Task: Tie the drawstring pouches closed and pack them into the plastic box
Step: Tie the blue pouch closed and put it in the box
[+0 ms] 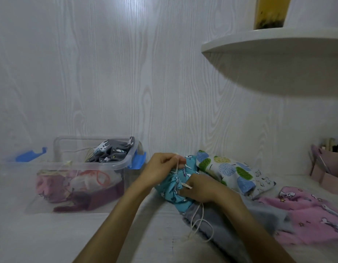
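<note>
Right hand [199, 188] pinched one cord end against the teal pouch [175, 188] on the table, just ahead the left hand [162, 167] gripped the other cord [177, 168], pulled upward. Uneven tension risked a slack knot. Beyond, left, sat the plastic box [92, 168], partly filled.

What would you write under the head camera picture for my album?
Both hands, left hand and right hand, pull cords on a blue pouch beside the plastic box.
</note>
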Motion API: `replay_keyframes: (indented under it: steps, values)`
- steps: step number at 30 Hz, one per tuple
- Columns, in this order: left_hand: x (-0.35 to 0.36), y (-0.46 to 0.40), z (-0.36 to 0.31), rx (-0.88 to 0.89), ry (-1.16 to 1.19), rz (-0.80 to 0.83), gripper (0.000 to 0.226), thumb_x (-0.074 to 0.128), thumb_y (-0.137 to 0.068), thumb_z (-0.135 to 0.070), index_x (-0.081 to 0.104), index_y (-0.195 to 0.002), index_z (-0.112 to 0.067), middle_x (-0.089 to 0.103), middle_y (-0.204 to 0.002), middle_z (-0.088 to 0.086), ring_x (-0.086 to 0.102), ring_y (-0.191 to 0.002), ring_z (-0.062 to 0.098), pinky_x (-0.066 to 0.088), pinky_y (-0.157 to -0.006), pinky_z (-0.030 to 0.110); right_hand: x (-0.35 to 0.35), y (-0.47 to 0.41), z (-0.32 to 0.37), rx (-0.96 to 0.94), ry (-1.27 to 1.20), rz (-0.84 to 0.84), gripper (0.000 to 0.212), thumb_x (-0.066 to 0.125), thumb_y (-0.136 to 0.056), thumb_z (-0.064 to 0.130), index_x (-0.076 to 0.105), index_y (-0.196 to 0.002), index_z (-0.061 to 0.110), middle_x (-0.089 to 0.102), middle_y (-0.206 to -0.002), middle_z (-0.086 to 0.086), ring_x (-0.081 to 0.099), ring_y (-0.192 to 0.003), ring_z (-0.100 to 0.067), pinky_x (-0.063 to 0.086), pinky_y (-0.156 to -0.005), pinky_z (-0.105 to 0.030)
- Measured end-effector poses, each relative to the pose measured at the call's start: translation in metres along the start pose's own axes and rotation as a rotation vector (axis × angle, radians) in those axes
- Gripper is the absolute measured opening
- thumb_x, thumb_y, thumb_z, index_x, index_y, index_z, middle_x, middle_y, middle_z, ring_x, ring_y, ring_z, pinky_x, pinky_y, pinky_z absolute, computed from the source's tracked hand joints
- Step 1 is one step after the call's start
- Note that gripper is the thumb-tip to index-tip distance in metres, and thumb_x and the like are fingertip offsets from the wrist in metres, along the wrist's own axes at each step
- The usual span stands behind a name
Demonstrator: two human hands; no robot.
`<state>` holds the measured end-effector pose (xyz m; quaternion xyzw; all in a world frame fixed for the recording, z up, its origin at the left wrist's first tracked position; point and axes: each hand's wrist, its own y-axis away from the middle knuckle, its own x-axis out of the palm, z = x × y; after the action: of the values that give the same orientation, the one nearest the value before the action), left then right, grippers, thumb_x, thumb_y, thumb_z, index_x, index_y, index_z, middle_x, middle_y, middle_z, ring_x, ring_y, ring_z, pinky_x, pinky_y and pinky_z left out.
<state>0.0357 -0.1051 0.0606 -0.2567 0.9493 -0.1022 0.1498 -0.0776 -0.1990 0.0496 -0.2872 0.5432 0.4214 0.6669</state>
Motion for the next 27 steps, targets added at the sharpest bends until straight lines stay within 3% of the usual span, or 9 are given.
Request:
replay_keyframes:
  steps: [5,7,9,12,17,19,21,24,27]
  values:
    - [-0.007,-0.001,-0.006,0.018,-0.009,0.117,0.021,0.046,-0.096,-0.004,0.066,-0.094,-0.003,0.071,-0.084,-0.001,0.062,-0.063,0.002,0.051,-0.065,0.011,-0.026,0.017,-0.013,-0.039,-0.126,0.142,0.035,0.058,-0.088,0.045,0.063,-0.113,0.021,0.06,-0.114,0.001,0.056,-0.105,-0.018,0.042,-0.093,-0.03]
    - [-0.009,0.0,-0.006,-0.032,-0.11,0.195,0.022,0.047,-0.096,-0.007,0.068,-0.101,0.001,0.07,-0.08,-0.006,0.056,-0.057,-0.002,0.048,-0.063,0.008,-0.044,0.031,-0.018,-0.012,-0.179,0.126,0.043,0.063,-0.084,0.044,0.057,-0.123,0.027,0.054,-0.109,0.011,0.056,-0.103,-0.014,0.043,-0.091,-0.027]
    - [-0.008,0.001,-0.006,-0.101,-0.177,0.287,0.024,0.049,-0.096,-0.011,0.067,-0.11,-0.002,0.069,-0.068,-0.01,0.051,-0.05,-0.004,0.044,-0.058,0.007,-0.061,0.044,-0.028,-0.009,-0.23,0.057,0.019,0.065,-0.083,0.044,0.07,-0.095,0.031,0.056,-0.08,0.013,0.056,-0.076,-0.009,0.045,-0.072,-0.023]
    - [-0.003,0.004,-0.006,-0.111,-0.216,0.378,0.026,0.048,-0.097,-0.015,0.067,-0.114,-0.008,0.061,-0.061,-0.012,0.045,-0.051,-0.001,0.039,-0.056,0.008,-0.08,0.068,-0.035,-0.002,-0.232,0.092,0.039,0.058,-0.088,0.043,0.069,-0.053,0.029,0.048,-0.047,0.011,0.042,-0.047,-0.002,0.037,-0.059,-0.017]
    - [0.02,0.006,-0.012,-0.149,-0.277,0.531,0.029,0.041,-0.099,-0.014,0.068,-0.109,-0.021,0.053,-0.054,-0.017,0.045,-0.052,-0.003,0.037,-0.059,0.009,-0.088,0.07,-0.025,0.026,-0.521,-0.184,0.051,0.057,-0.084,0.052,0.052,-0.044,0.021,0.042,-0.05,0.003,0.035,-0.054,-0.013,0.036,-0.074,-0.031]
    - [0.032,0.005,-0.013,-0.203,-0.354,0.655,0.027,0.045,-0.095,-0.021,0.065,-0.111,-0.023,0.057,-0.053,-0.018,0.05,-0.049,-0.005,0.036,-0.063,0.016,-0.084,0.061,-0.015,0.017,-0.546,-0.281,0.052,0.056,-0.087,0.049,0.047,-0.044,0.021,0.037,-0.046,0.006,0.032,-0.046,-0.008,0.037,-0.068,-0.026]
    - [0.036,0.007,-0.013,-0.185,-0.393,0.677,0.033,0.049,-0.094,-0.035,0.062,-0.121,-0.021,0.07,-0.077,-0.015,0.06,-0.07,-0.009,0.044,-0.077,0.017,-0.078,0.057,-0.002,-0.038,-0.527,-0.342,0.047,0.054,-0.089,0.047,0.052,-0.049,0.021,0.042,-0.048,0.009,0.036,-0.044,-0.004,0.035,-0.059,-0.021]
    - [0.036,0.018,-0.012,-0.076,-0.369,0.631,0.034,0.035,-0.101,-0.037,0.069,-0.104,-0.033,0.068,-0.086,-0.001,0.062,-0.081,-0.005,0.045,-0.085,0.017,-0.068,0.049,0.016,-0.233,-0.525,-0.29,0.031,0.046,-0.09,0.05,0.068,-0.091,0.029,0.064,-0.094,0.018,0.056,-0.086,0.005,0.038,-0.078,-0.017]
    - [0.033,0.021,-0.015,-0.116,-0.276,0.6,0.038,0.034,-0.102,-0.035,0.071,-0.095,-0.035,0.066,-0.102,0.011,0.06,-0.099,0.022,0.042,-0.103,0.031,-0.065,0.048,0.02,-0.386,-0.567,-0.259,0.032,0.038,-0.092,0.05,0.056,-0.117,0.042,0.05,-0.125,0.026,0.045,-0.113,0.009,0.036,-0.096,-0.015]
